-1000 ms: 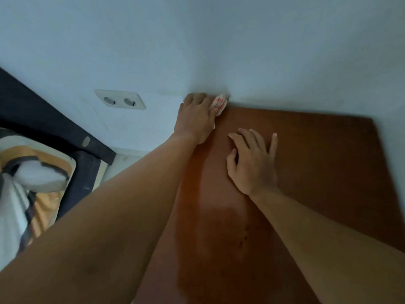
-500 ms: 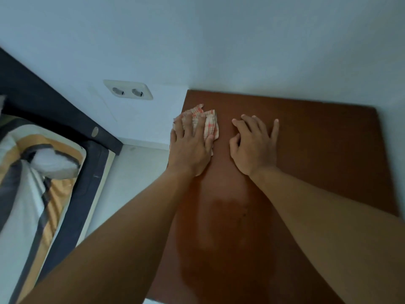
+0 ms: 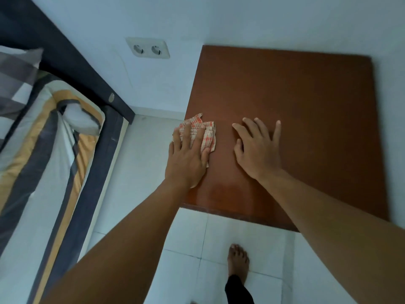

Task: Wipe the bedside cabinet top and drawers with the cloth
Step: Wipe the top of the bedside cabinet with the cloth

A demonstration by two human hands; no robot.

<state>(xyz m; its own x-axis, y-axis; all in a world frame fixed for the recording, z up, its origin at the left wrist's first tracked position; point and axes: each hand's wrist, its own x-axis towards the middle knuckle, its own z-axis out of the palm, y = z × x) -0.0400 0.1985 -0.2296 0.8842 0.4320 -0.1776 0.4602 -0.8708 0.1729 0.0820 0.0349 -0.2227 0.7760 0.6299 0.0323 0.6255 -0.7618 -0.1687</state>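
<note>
Your left hand [image 3: 186,159] lay flat on the cloth [image 3: 207,133], fingers straight and slightly spread, pressing it down rather than gripping it. The thumb rested along the cloth's right side. The cloth, a crumpled white piece with orange-red checks, sat at the left edge of the cabinet top [image 3: 295,102], about midway between the wall and the front edge. Its left corner poked just past that edge, over the floor.

Your right hand [image 3: 257,152] rested palm down on the bare brown wood just beside the cloth but not touching it. Its fingers were stretched out and fanned, and it held nothing. Both forearms reached in from the bottom of the view.

The cabinet top stood in a corner, with its back and right edges against the pale wall [image 3: 263,20]. A glossier patch showed on the wood near the front edge, below your 2 hands.

On the wall to the left of the cabinet was a white socket plate [image 3: 148,48] with 2 round outlets. Further left stood the bed [image 3: 72,163], with its dark frame and striped grey, white and orange bedding, and a checked pillow [image 3: 15,80] at its head. White floor tiles [image 3: 188,231] lay between the bed and the cabinet, and 1 bare foot [image 3: 237,260] stood on them in front of the cabinet.
</note>
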